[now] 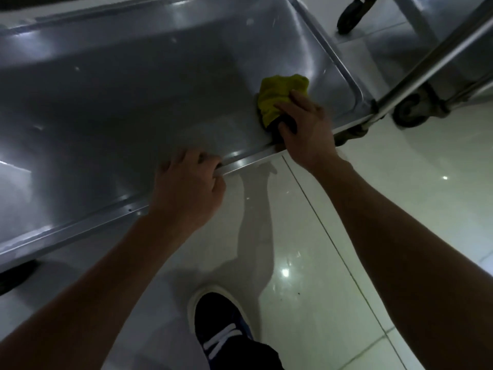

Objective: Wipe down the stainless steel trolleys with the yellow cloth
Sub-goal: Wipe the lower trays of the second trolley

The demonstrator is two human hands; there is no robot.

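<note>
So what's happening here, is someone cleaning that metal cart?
Yes. A person is bent over a stainless steel trolley shelf. The right hand presses a bunched yellow cloth onto the shelf near its right corner, while the left hand grips the shelf's front rim, apparently to steady it. One dark shoe stands on the glossy tiled floor, and part of a second trolley, with its wheel, shows at the right.

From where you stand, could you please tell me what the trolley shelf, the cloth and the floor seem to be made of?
Trolley shelf: brushed stainless steel by its look, grey with soft streaked glints.
Yellow cloth: soft woven or terry fabric, matt and bunched in folds under the right hand.
Floor: glossy pale tiles, probably ceramic, with grout lines and mirror-like reflections.
</note>
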